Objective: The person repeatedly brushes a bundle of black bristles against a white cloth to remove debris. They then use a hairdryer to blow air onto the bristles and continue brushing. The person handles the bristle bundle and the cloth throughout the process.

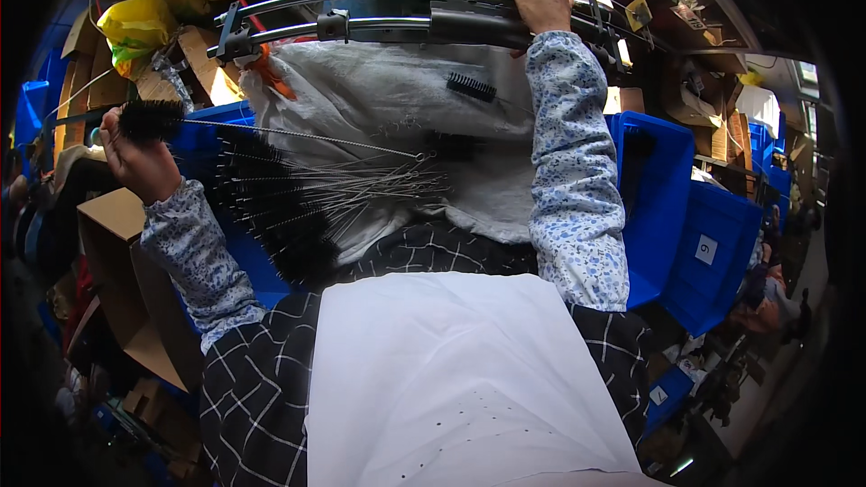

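Note:
My left hand [140, 162], at the left, is closed around the black bristled end of a wire brush [151, 120]. That brush's twisted wire stem stretches right and ends in a small loop above my lap. Below it lies a pile of similar brushes [280, 207], bristles to the left and looped wire ends to the right. My right hand [544, 2] is at the machine's metal rails [388, 25], by the dark cylinder [478, 25]. Its fingers are bent with white-covered tips; what they grip is unclear. Another short black brush [471, 87] lies across the whitish sack cloth [379, 81].
Blue bins [708, 252] stand to my right. An open cardboard box [135, 284] is at my left, near the brush pile. Yellow bags [140, 27] and cartons crowd the far left. More boxes [695, 95] fill the far right.

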`<state>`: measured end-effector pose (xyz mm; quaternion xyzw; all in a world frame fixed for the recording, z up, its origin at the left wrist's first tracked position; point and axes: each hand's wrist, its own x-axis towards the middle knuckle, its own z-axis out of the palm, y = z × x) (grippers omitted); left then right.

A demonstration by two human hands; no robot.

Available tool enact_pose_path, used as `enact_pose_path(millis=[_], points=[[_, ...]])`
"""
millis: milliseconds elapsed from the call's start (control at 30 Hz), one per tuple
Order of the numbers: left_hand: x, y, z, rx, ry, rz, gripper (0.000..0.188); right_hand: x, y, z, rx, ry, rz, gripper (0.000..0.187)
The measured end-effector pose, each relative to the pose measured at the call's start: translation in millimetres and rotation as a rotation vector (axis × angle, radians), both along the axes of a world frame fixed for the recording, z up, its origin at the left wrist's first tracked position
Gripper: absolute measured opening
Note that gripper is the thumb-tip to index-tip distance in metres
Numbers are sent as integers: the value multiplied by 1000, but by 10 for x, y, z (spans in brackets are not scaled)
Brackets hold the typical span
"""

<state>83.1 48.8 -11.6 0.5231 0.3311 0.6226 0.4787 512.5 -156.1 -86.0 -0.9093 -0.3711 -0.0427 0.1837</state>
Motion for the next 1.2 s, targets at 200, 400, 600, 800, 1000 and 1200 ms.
enact_pose_path(millis=[200,400,600,800,1000,1200], points=[[383,-190,68,285,673,14,24,433,0,87,-140,-289,-78,42],[646,-436,131,-171,124,-379,23,427,-417,537,-113,59,247,25],[1032,-738,51,-219,161,-792,21,-507,-1037,945,-144,596,561,32],[1146,-1145,-189,60,566,-798,24,-1678,-389,636,218,1069,652,27],[153,-672,-75,58,1045,-468,23,-575,-147,238,278,-60,128,23],[-360,-848,-253,-90,1271,-538,20,-247,167,53,74,-334,67,23]])
